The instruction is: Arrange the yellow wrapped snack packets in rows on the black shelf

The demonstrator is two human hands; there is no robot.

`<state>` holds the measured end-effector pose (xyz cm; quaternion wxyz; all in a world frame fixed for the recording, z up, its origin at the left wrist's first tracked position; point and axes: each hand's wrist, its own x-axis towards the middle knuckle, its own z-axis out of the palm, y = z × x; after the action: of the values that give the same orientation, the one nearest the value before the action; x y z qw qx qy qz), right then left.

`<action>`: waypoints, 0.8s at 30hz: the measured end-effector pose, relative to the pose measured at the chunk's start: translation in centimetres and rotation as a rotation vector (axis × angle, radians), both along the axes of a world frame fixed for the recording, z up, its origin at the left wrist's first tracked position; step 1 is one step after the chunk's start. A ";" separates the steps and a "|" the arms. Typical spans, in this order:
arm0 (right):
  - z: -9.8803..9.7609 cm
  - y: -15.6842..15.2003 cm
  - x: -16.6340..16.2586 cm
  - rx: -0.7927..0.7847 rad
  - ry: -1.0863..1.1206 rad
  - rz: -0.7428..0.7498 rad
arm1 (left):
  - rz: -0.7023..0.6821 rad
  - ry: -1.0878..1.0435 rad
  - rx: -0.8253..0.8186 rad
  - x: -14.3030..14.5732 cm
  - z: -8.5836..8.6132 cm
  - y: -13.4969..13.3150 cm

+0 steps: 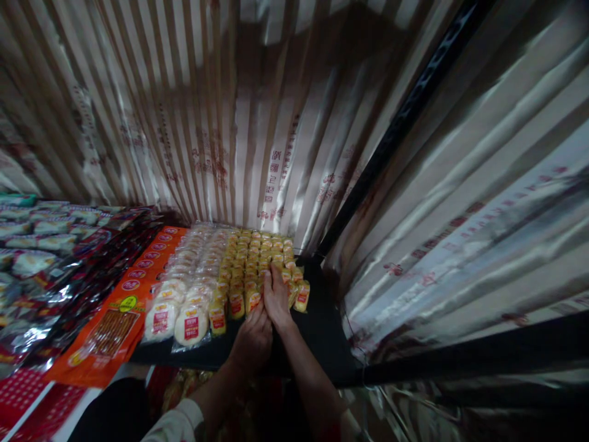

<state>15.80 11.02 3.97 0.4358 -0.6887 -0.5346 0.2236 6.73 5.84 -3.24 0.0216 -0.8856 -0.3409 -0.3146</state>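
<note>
Many small yellow-wrapped snack packets (pixel 236 303) with red labels stand in close rows on a dark shelf (pixel 317 344). My right hand (pixel 277 299) lies along the front right of these rows, fingers stretched out and touching packets. Just left of it and against it is my left hand (pixel 254 336), fingers extended, with the tips at a front packet (pixel 253 299). Part of the front row is hidden behind both hands. Another yellow packet (pixel 302 296) leans at the right end. Left of the yellow rows are clear packs of round white crackers (pixel 191 325) with red labels.
An orange snack bag (pixel 110 331) lies in an overlapping row, beside dark shiny packets (pixel 92 270) and white-and-clear packs (pixel 50 227) farther left. Pleated printed sheeting (pixel 257 141) hangs behind and to the right. A dark slanted post (pixel 381 153) meets the shelf's back right corner.
</note>
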 end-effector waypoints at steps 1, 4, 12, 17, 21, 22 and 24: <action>0.1 0.3 0.0 -0.010 0.002 -0.006 | 0.014 0.011 0.012 0.0 -0.1 0.0; 0.6 1.0 0.2 -0.034 -0.040 0.001 | 0.037 0.038 0.037 0.1 -0.4 0.1; 2.2 2.2 0.5 0.021 -0.520 0.023 | 0.013 0.028 -0.005 -0.1 -0.9 0.3; 3.0 3.6 0.9 -0.081 -0.725 0.066 | -0.005 0.061 -0.022 -0.3 -0.5 0.4; 2.7 4.0 1.0 -0.090 -0.795 0.022 | -0.008 0.083 -0.028 -0.3 -0.7 0.4; 2.5 4.0 1.1 -0.094 -0.795 0.000 | -0.008 0.082 -0.028 -0.3 -0.7 0.4; 2.1 4.2 1.1 -0.100 -0.785 -0.028 | -0.008 0.070 -0.030 -0.2 -0.7 0.4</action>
<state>16.87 15.20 6.06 0.1671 -0.7494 -0.6396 -0.0371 6.52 6.27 -3.98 0.0189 -0.8977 -0.3409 -0.2785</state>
